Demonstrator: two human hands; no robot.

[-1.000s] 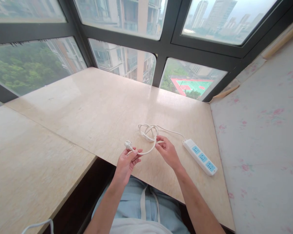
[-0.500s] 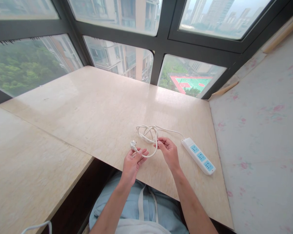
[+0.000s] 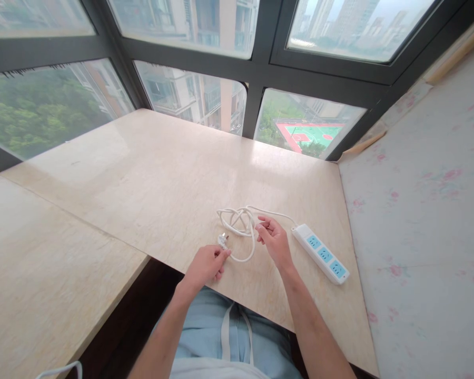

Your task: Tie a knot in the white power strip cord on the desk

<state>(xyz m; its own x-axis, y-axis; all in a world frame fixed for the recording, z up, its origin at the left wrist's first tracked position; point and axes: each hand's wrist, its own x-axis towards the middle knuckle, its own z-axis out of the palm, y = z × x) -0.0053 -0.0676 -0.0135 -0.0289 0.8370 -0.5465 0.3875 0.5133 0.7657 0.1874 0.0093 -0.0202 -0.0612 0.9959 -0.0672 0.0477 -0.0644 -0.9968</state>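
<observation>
White cord (image 3: 244, 261) in loose, crossing loops, found lying just left of the power strip (image 3: 321, 254); joined at one end to the strip's far left end, at the other to a plug (image 3: 222, 240). Plug well left of the strip, prongs bare, in no socket. Left hand (image 3: 205, 265), at the plug and well left of the strip: thumb and fingers gripping the cord at the plug's base. Right hand (image 3: 274, 239), just left of the strip: fingers curled, tips at the edge of the loops; unable to tell whether pinching the cord or merely beside it.

Progress judged partial. Done: cord heaped in loops left of the strip, plug end lying outside them. Outstanding, by judgement: loops slack, no tie visible, a free curve between plug and loops. All three sockets unoccupied.

Around the strip: pale tabletop (image 3: 174, 184) beneath; flowered wall (image 3: 418, 226) to its right; dark window frame (image 3: 256, 73) beyond. Far left and nearer than the strip, a second cable (image 3: 63, 369), partly out of view.
</observation>
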